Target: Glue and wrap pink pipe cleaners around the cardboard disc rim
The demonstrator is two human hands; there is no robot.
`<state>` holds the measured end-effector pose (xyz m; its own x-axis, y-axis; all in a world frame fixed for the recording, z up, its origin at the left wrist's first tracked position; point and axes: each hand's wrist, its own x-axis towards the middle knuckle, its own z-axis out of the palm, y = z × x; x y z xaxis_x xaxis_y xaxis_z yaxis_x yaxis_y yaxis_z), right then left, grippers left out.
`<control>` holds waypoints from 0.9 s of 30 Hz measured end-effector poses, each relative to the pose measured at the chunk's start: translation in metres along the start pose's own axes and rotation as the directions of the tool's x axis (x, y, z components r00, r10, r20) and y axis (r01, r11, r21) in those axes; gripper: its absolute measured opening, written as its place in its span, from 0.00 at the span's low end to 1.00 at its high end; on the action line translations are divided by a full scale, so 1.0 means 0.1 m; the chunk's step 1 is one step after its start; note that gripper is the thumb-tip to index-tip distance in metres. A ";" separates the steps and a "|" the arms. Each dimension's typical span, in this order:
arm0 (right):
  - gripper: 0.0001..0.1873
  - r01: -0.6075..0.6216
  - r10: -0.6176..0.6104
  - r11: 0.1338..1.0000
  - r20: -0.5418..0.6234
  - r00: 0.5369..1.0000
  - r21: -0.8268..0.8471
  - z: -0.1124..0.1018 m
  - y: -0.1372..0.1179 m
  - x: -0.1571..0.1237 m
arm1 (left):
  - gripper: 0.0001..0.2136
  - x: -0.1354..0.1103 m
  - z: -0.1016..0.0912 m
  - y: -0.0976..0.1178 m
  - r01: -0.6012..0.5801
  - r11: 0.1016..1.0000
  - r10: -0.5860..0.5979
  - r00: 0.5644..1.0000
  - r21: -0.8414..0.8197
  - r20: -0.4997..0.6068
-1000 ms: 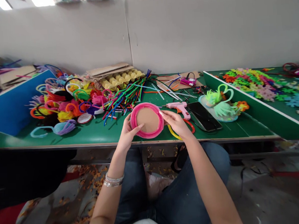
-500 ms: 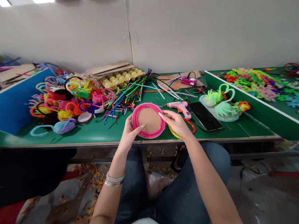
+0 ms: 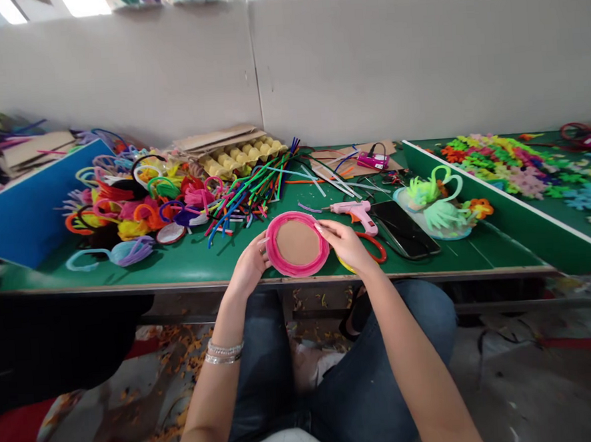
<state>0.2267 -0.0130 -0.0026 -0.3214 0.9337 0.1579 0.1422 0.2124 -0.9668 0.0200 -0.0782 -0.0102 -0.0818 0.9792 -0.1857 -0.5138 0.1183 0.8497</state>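
A round cardboard disc (image 3: pixel 297 243) with a thick pink fuzzy rim is held up at the table's front edge. My right hand (image 3: pixel 346 246) pinches its right side, thumb on the rim and fingers behind. At the left side, my left hand (image 3: pixel 251 265) holds the rim with fingers curled at its edge, partly hidden behind it. Just beyond my right hand lies a pink glue gun (image 3: pixel 354 212). Scissors (image 3: pixel 373 246) with red and yellow handles lie partly under that hand. A black phone (image 3: pixel 406 229) is to their right.
Piled pipe-cleaner pieces (image 3: pixel 128 198) and loose pipe cleaners (image 3: pixel 254 193) cover the left, with an egg tray (image 3: pixel 244 156) behind. Green pipe-cleaner swans (image 3: pixel 439 209) stand right, by a green divider (image 3: pixel 505 208). A blue divider (image 3: pixel 39 203) stands left.
My left thumb has come off the disc's face and that hand has shifted to the left rim. The disc has moved slightly right and down.
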 end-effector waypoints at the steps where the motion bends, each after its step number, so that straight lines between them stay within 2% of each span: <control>1: 0.21 0.014 -0.015 1.000 -0.010 1.000 -0.016 0.00 0.00 0.01 | 0.19 -0.01 -0.01 0.00 -0.005 1.000 0.005 1.000 0.007 0.018; 4: 0.20 0.027 -0.028 0.999 -0.021 0.999 -0.040 -0.02 0.00 0.02 | 0.18 -0.04 -0.02 -0.02 -0.010 0.999 0.007 0.998 0.048 0.057; 7: 0.22 0.059 -0.058 0.998 -0.058 0.997 0.022 -0.03 -0.01 0.03 | 0.20 -0.05 -0.02 -0.03 -0.015 0.999 0.012 0.999 0.046 0.049; 10: 0.28 -0.017 0.030 0.992 -0.096 0.995 0.125 -0.05 0.00 0.04 | 0.20 -0.03 -0.03 -0.05 -0.065 0.998 0.065 0.998 0.004 0.022; 13: 0.30 -0.112 0.117 0.977 -0.017 0.993 0.183 -0.05 0.02 0.03 | 0.16 0.00 -0.04 -0.06 -0.115 0.993 0.113 0.992 -0.040 -0.060; 17: 0.29 -0.048 0.044 0.980 0.024 0.999 0.191 -0.01 0.03 0.02 | 0.12 0.02 -0.05 -0.09 -0.137 0.989 0.130 0.983 -0.051 -0.128; 20: 0.28 0.030 -0.019 0.984 -0.063 0.998 0.175 -0.02 0.01 0.04 | 0.11 0.03 -0.06 -0.10 -0.098 0.995 0.096 0.993 -0.015 -0.067; 23: 0.26 0.115 -0.088 0.981 -0.176 0.981 0.153 -0.07 0.00 0.07 | 0.12 0.00 -0.06 -0.07 -0.041 0.998 0.037 0.996 0.048 0.075; 25: 0.24 0.140 -0.107 0.978 -0.202 0.974 0.156 -0.09 0.00 0.08 | 0.16 -0.03 -0.06 -0.05 -0.032 0.996 0.020 0.989 0.081 0.145; 27: 0.22 0.145 -0.112 0.974 -0.192 0.975 0.171 -0.10 -0.01 0.07 | 0.20 -0.05 -0.05 -0.05 -0.032 0.995 0.018 0.988 0.093 0.153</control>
<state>0.2337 -0.0033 0.0013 -0.1495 0.9419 0.3006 -0.0683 0.2935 -0.9535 0.0184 -0.0849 -0.0156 0.0404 0.9948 -0.0931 -0.4292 0.1014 0.8975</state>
